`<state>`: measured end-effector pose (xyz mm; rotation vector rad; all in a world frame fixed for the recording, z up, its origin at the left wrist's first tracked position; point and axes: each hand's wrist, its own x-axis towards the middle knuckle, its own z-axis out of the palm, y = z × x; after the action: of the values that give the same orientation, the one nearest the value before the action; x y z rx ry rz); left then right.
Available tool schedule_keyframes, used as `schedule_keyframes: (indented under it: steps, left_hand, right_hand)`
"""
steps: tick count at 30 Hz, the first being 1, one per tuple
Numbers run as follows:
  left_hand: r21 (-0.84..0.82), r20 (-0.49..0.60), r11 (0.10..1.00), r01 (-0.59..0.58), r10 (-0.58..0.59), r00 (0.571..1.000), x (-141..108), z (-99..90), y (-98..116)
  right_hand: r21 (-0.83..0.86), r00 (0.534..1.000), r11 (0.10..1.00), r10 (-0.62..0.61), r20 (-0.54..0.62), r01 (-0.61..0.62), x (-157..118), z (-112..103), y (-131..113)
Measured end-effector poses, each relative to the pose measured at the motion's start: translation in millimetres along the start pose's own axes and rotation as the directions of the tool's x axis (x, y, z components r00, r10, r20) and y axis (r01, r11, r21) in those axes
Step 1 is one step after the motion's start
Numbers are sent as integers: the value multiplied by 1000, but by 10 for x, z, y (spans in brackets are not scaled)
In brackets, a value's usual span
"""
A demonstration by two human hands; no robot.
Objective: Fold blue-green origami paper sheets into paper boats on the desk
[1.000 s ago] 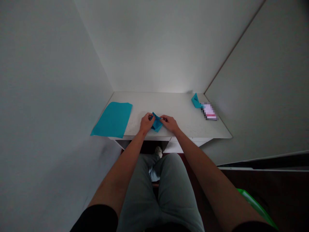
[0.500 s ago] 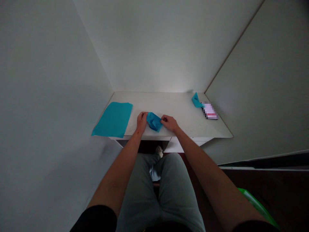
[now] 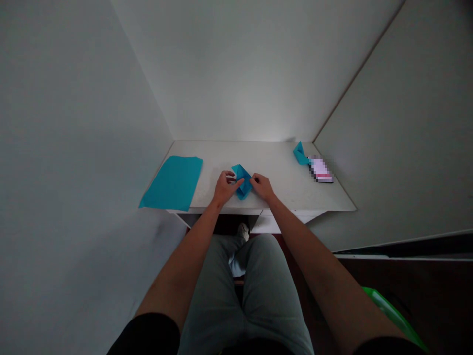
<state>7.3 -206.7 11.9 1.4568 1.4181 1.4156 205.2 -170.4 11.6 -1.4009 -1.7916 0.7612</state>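
A piece of folded blue paper (image 3: pixel 243 189), shaped like a small open boat, is between my hands above the front half of the white table. My right hand (image 3: pixel 261 186) pinches its right edge, fingers curled in. On the other side, my left hand (image 3: pixel 224 187) has its fingers spread and apart, with the thumb reaching over the paper's inner fold. Whether the left fingertips touch the paper's left point cannot be made out. A second folded blue paper boat (image 3: pixel 300 154) rests at the back right.
A flat blue sheet of paper (image 3: pixel 173 182) covers the table's left end and overhangs its front edge slightly. A phone (image 3: pixel 320 169) with a blurred screen lies beside the second boat. Walls close in the white table (image 3: pixel 236 150) left, back and right. Something green (image 3: pixel 393 315) is low at right.
The folded paper has turned and shifted slightly right, its opening now showing. My left hand has let go of its left edge, moved right and spread its fingers. My right hand keeps its pinch.
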Motion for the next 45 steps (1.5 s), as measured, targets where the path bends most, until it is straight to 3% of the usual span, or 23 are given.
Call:
schedule_keyframes:
  steps: [5,9,12,20,26,33,40,45]
  left_hand:
    - [64,-6,996,68,-67,998,47,-33,14]
    - [27,-90,994,102,-99,991,81,-49,28]
    - [19,-144,994,110,-106,984,93,-59,32]
    - [8,-168,994,113,-110,980,79,-74,53]
    - [49,-201,997,62,-51,978,86,-67,0]
    - [-13,-164,998,61,-62,984,121,-49,-85]
    - [-106,-124,990,90,-103,987,138,-61,-37]
    - [-148,-110,984,99,-116,987,139,-72,-22]
  right_hand:
    - [9,999,1000,-18,-29,18,-6,-23,-36]
    - [47,998,999,-23,-58,25,-11,-31,-50]
    - [62,998,998,-14,-68,18,-13,-32,-64]
    - [145,998,989,-20,-66,30,-8,-48,-56]
    - [213,997,975,-69,29,61,-35,-52,-28]
    - [-28,960,996,-79,267,89,-38,-58,-23]
    - [205,977,978,-85,198,43,81,-42,49]
    - [356,973,934,-94,212,12,123,-37,43]
